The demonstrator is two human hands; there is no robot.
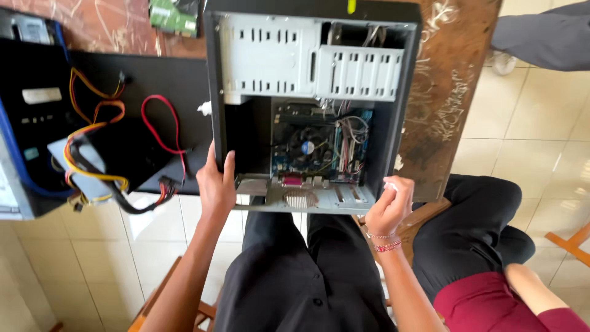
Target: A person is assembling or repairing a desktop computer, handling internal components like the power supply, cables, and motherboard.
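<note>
An open black desktop computer case [216, 80] lies on its side on a brown table, its near end hanging over the table's edge above my lap. Inside, a blue motherboard with a round fan [307, 149] sits low, and grey metal drive bays [359, 72] fill the top. My left hand [215, 181] grips the case's near left corner, thumb on the inside. At the near right corner my right hand [388, 206] holds the case's edge with a small white thing between its fingers.
To the left lie a black panel [166, 80], a power supply with yellow, orange and red cables [92, 154] and another black unit [27, 98]. A green circuit board [174, 15] rests at the back. A seated person's legs [485, 233] are at right on the tiled floor.
</note>
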